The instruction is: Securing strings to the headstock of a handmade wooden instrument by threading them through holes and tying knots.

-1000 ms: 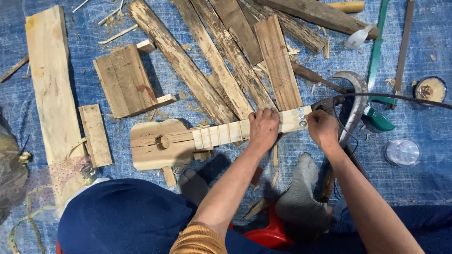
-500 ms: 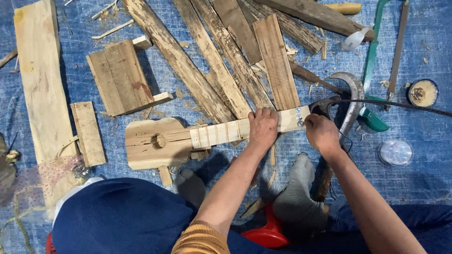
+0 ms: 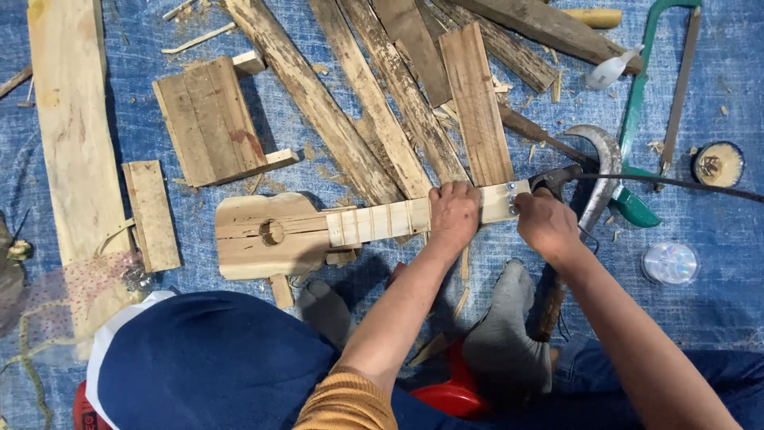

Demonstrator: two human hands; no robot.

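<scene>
Wooden and pale, a small guitar-shaped instrument (image 3: 318, 231) lies flat on the blue tarp (image 3: 716, 318), its body to the left and its neck running right. The left hand (image 3: 452, 213) is clenched over the neck near the head. The right hand (image 3: 546, 224) grips dark pliers (image 3: 557, 177) at the head's end. Rough planks (image 3: 358, 103) and a green hacksaw (image 3: 637, 103) lie beyond.

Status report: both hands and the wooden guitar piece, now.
Left hand clamped over the pale wooden guitar-shaped piece at its neck. Right hand at the head end, gripping a dark tool. Loose planks crowd behind.
</scene>
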